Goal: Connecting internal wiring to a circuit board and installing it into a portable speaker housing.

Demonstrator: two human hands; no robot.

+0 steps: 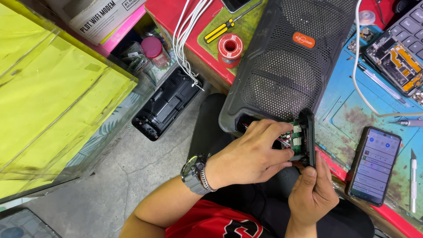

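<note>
A black portable speaker (pixel 286 61) with a mesh grille lies tilted over the workbench edge and my lap. Its black control panel (pixel 307 136) is pulled away from the open end, showing a green circuit board (pixel 294 137) and thin coloured wires. My left hand (pixel 251 154), with a metal watch and bracelet on the wrist, reaches its fingers into the gap at the board and wires. My right hand (pixel 312 194) grips the lower edge of the panel from below.
A lit smartphone (pixel 373 165) lies on the blue work mat (pixel 348 110), with a craft knife (pixel 413 176), an opened phone (pixel 394 59), a solder spool (pixel 230 46) and a yellow screwdriver (pixel 220 30). White cables (pixel 183 39) hang off the bench. A yellow glass case (pixel 53 97) stands left.
</note>
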